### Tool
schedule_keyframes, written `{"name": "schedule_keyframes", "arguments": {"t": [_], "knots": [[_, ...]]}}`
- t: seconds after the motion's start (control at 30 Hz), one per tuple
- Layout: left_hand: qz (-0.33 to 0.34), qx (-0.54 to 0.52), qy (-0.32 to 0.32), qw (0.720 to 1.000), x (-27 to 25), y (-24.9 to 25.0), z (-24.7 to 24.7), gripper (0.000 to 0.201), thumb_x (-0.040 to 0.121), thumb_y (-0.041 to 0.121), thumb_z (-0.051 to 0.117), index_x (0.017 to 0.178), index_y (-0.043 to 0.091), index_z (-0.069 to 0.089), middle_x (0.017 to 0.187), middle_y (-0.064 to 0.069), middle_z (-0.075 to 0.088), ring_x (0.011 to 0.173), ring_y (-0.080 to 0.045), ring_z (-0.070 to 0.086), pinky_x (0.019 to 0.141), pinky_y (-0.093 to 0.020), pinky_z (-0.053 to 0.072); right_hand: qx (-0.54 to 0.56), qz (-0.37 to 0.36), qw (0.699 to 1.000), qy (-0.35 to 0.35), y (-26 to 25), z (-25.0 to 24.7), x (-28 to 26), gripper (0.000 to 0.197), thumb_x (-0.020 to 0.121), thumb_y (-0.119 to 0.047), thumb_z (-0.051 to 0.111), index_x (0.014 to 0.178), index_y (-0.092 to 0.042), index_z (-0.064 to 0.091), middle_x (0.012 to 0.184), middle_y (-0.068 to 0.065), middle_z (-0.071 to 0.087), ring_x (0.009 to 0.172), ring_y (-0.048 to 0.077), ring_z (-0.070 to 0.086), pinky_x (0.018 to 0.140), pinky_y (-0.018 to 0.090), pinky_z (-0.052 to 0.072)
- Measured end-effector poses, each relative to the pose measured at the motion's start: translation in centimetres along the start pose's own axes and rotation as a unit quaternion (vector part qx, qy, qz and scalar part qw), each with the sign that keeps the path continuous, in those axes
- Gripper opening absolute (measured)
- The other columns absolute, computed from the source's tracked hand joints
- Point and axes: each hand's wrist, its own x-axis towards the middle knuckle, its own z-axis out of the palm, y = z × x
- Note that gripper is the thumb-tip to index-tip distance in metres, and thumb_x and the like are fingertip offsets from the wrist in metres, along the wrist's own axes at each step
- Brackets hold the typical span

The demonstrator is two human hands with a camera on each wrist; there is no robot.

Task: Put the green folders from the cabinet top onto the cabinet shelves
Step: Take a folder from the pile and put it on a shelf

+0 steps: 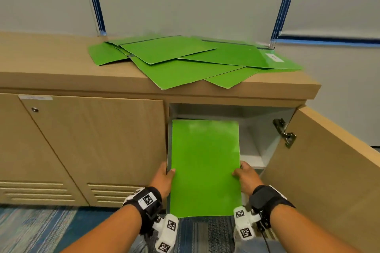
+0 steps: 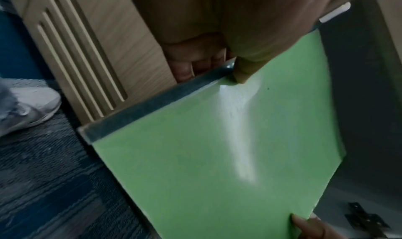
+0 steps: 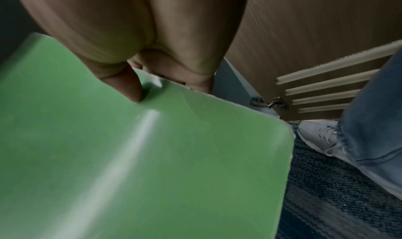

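A green folder point(image 1: 205, 168) is held flat in front of the open cabinet compartment, its far end reaching inside over the white shelf point(image 1: 251, 150). My left hand point(image 1: 164, 178) pinches its left edge, thumb on top, fingers underneath. My right hand point(image 1: 245, 176) pinches the right edge the same way. In the left wrist view the thumb presses on the folder point(image 2: 217, 156) beside its dark spine. In the right wrist view the thumb presses the folder point(image 3: 152, 156) near its edge. Several more green folders point(image 1: 185, 61) lie spread on the cabinet top point(image 1: 51, 61).
The compartment's wooden door point(image 1: 329, 166) stands open at the right, with a metal hinge point(image 1: 285, 133). Closed cabinet doors point(image 1: 82, 146) with vent slots are to the left. Patterned blue carpet point(image 1: 41, 230) covers the floor. A grey shoe point(image 3: 322, 138) and a jeans leg show near the door.
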Motion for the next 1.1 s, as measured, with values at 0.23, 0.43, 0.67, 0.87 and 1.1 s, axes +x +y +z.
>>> {"name": "schedule_keyframes", "arguments": {"t": [0.23, 0.43, 0.67, 0.87, 1.1], "knots": [[0.118, 0.249, -0.032, 0.961, 2.4, -0.1, 1.6, 0.098, 0.077, 0.046, 0.073, 0.153, 0.026, 0.014, 0.158, -0.002, 0.007, 0.144, -0.021, 0.018, 0.117, -0.033, 0.018, -0.005, -0.006, 0.998, 0.057, -1.7, -1.5, 6.2, 0.023, 0.081, 0.001, 0.052, 0.096, -0.016, 0.057, 0.086, 0.020, 0.066, 0.070, 0.029, 0.060, 0.069, 0.042, 0.057], [0.247, 0.604, -0.118, 0.748, 4.7, -1.3, 3.4, 0.085, 0.089, 0.045, 0.055, 0.153, 0.028, 0.002, 0.161, 0.006, -0.011, 0.148, -0.020, -0.014, 0.119, -0.049, -0.008, -0.046, -0.003, 0.995, 0.090, -2.1, -0.7, 11.9, 0.042, 0.084, 0.005, 0.057, 0.124, -0.005, 0.049, 0.097, 0.018, 0.062, 0.081, 0.027, 0.058, 0.071, 0.033, 0.046], [0.201, 0.598, -0.173, 0.756, 10.8, -1.5, 4.1, 0.074, 0.092, 0.001, 0.046, 0.154, 0.021, 0.009, 0.162, -0.005, 0.006, 0.149, -0.024, 0.006, 0.121, -0.040, 0.006, -0.172, -0.005, 0.985, 0.020, -1.0, 1.2, 16.2, 0.055, 0.077, -0.001, 0.067, 0.129, -0.010, 0.052, 0.116, 0.017, 0.065, 0.096, 0.033, 0.063, 0.078, 0.035, 0.052], [0.144, 0.596, -0.171, 0.771, 13.1, -1.3, 4.3, 0.070, 0.096, 0.030, 0.051, 0.153, 0.013, 0.014, 0.161, -0.011, 0.007, 0.149, -0.030, 0.007, 0.121, -0.042, 0.008, -0.364, -0.031, 0.929, -0.058, -0.2, 3.3, 16.5, 0.113, 0.053, -0.062, 0.078, 0.147, -0.017, 0.036, 0.148, 0.012, 0.040, 0.132, 0.030, 0.043, 0.109, 0.035, 0.038], [0.127, 0.602, -0.143, 0.775, 13.1, -2.4, 5.3, 0.081, 0.094, 0.037, 0.052, 0.152, 0.004, 0.007, 0.161, -0.016, -0.004, 0.149, -0.029, -0.004, 0.121, -0.043, 0.001, -0.627, -0.063, 0.766, -0.123, 0.1, 5.7, 15.1, 0.137, 0.041, -0.091, 0.060, 0.153, -0.027, 0.013, 0.162, 0.012, -0.010, 0.148, 0.036, -0.003, 0.118, 0.053, 0.006]]}}
